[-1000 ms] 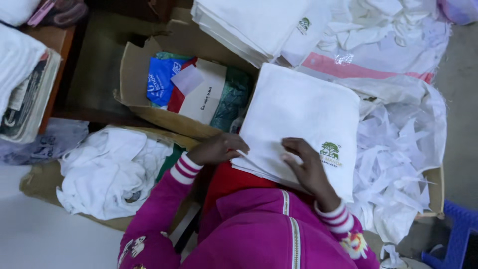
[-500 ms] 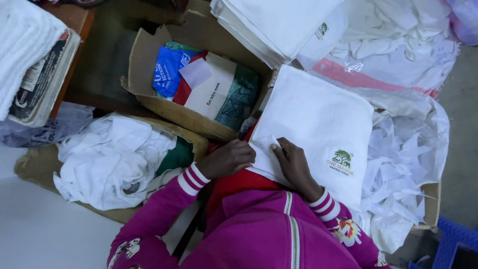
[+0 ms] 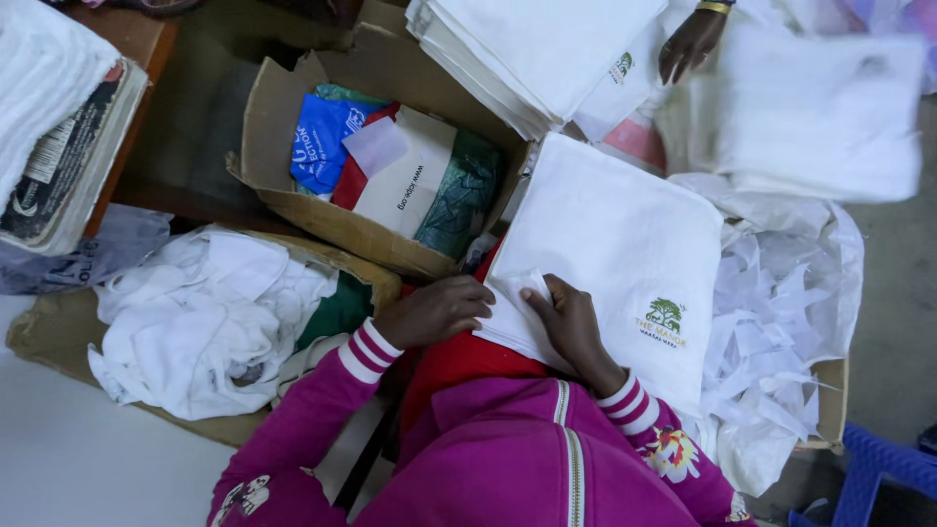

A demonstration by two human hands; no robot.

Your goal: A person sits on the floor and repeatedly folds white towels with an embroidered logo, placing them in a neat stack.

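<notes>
A folded white towel (image 3: 610, 244) with a small tree emblem lay across the person's lap, beside a cardboard box (image 3: 293, 200) of packets. The left hand (image 3: 434, 310) pressed its near edge, fingers curled loosely. The right hand (image 3: 573, 327) pinched a small white tag (image 3: 520, 290) at that edge between closed fingers.

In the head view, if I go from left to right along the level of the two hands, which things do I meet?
Box of crumpled white cloth → left hand → right hand → folded white towel with a small tree emblem → box of white paper scraps.
</notes>
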